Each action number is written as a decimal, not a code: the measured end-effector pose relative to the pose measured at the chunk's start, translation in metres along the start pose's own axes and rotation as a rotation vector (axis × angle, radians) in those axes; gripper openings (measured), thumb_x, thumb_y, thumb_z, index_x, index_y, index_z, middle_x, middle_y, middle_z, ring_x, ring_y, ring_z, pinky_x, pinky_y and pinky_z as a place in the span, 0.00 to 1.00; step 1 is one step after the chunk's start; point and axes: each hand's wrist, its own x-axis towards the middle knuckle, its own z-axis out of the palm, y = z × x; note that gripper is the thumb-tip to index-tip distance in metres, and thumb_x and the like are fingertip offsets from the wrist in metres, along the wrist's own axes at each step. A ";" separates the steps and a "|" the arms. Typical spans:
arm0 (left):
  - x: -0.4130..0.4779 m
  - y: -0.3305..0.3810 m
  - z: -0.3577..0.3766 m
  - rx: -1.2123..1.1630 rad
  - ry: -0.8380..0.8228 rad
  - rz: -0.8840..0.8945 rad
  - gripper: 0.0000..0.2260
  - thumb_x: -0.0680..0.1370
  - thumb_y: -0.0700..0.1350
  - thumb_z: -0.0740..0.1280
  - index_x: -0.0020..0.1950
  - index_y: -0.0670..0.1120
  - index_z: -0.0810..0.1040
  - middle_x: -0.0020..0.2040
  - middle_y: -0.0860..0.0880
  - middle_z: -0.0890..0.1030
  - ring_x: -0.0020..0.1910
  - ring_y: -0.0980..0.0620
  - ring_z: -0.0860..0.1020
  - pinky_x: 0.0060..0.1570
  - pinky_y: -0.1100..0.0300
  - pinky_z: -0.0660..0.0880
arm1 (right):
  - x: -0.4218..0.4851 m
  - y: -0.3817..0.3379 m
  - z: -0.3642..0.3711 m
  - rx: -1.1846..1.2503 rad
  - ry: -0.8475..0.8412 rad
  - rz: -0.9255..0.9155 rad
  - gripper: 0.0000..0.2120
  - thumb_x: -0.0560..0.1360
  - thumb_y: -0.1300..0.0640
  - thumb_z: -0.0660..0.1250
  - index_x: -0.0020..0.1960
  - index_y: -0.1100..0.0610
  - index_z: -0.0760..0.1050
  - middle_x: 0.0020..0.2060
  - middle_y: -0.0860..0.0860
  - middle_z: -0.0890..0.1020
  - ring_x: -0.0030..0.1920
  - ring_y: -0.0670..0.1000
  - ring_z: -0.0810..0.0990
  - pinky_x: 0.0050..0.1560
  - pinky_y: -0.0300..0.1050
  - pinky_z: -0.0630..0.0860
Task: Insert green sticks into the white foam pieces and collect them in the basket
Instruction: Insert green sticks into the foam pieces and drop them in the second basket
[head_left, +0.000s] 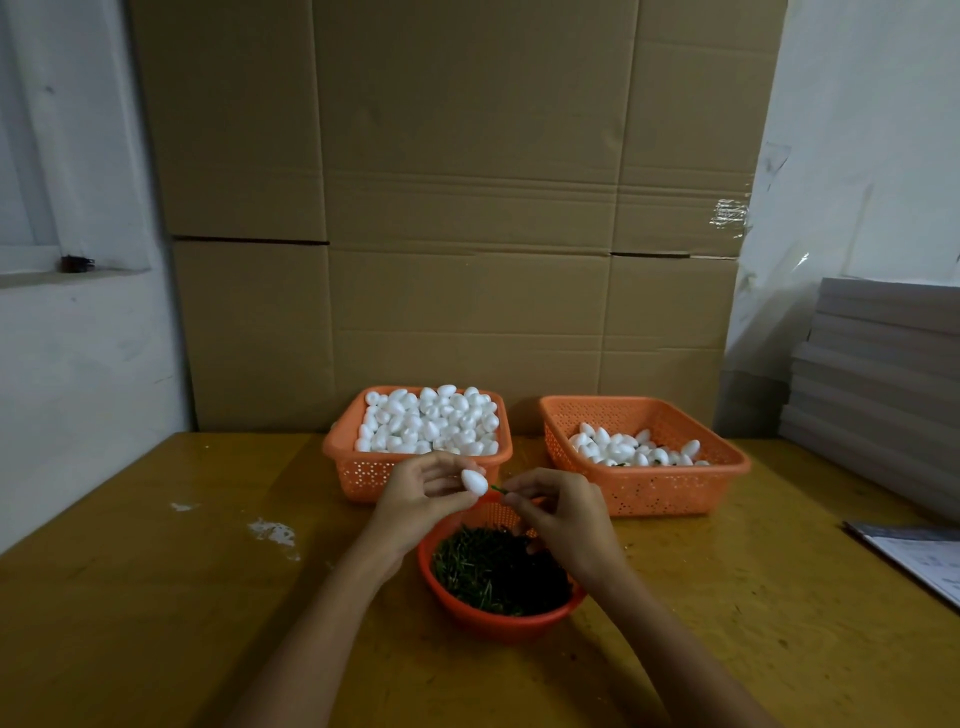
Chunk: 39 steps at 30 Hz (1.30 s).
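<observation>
My left hand (423, 493) pinches a white egg-shaped foam piece (474, 481) above the round red bowl (493, 621) of green sticks. My right hand (561, 514) pinches a thin green stick (500, 488) whose tip meets the foam piece's right end. An orange basket (363, 475) at the back left is heaped with plain foam pieces. A second orange basket (660, 493) at the back right holds several foam pieces, some with dark stems showing.
A wooden table (182, 597) carries everything, with white crumbs at the left. Tall cardboard sheets (467, 208) stand behind the baskets. Grey boards (883, 384) are stacked at the right, and a clipboard with paper (914, 558) lies at the table's right edge.
</observation>
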 end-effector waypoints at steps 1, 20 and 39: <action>0.000 -0.001 -0.001 0.013 -0.010 0.007 0.14 0.73 0.33 0.78 0.56 0.44 0.84 0.55 0.51 0.88 0.58 0.55 0.85 0.53 0.66 0.80 | 0.000 0.000 0.000 -0.003 -0.003 -0.005 0.05 0.80 0.60 0.73 0.54 0.54 0.84 0.46 0.47 0.86 0.37 0.50 0.87 0.33 0.50 0.85; -0.003 0.001 0.002 0.055 -0.044 0.096 0.12 0.71 0.29 0.78 0.50 0.40 0.86 0.53 0.46 0.88 0.56 0.49 0.86 0.53 0.59 0.82 | -0.001 0.001 0.001 -0.159 0.082 -0.066 0.07 0.78 0.60 0.75 0.54 0.51 0.86 0.46 0.42 0.86 0.45 0.40 0.85 0.43 0.40 0.83; -0.004 0.005 0.004 0.094 -0.071 0.114 0.21 0.71 0.31 0.79 0.60 0.49 0.84 0.52 0.45 0.87 0.55 0.49 0.85 0.55 0.56 0.82 | -0.002 0.000 0.003 -0.281 0.082 -0.106 0.08 0.77 0.58 0.75 0.54 0.49 0.86 0.47 0.39 0.86 0.48 0.37 0.83 0.50 0.36 0.81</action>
